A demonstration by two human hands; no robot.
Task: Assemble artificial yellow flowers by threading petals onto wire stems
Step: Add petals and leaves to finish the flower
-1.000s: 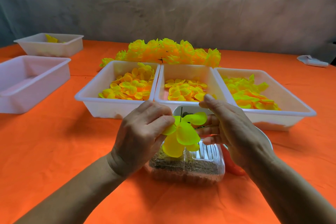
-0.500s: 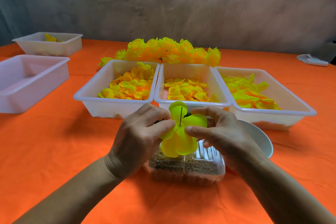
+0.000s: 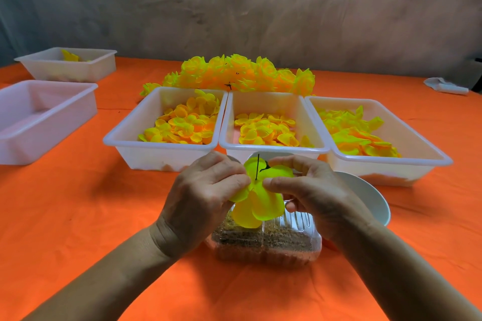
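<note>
We note left hand (image 3: 206, 198) and right hand (image 3: 310, 190) both pinching the petal (image 3: 260, 203) on the wire stem (image 3: 257, 167); uneven pull could tear its hole.

Five white trays (image 3: 161, 147); one clear container (image 3: 266, 245); one white bowl (image 3: 370, 198); two hands (image 3: 206, 198).

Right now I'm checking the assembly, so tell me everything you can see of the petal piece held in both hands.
The petal piece is bright yellow-green, thin and fabric-like, with several rounded lobes drooping down. A thin dark wire stem pokes up through its centre. The left hand and right hand pinch it above a clear plastic container.
</note>
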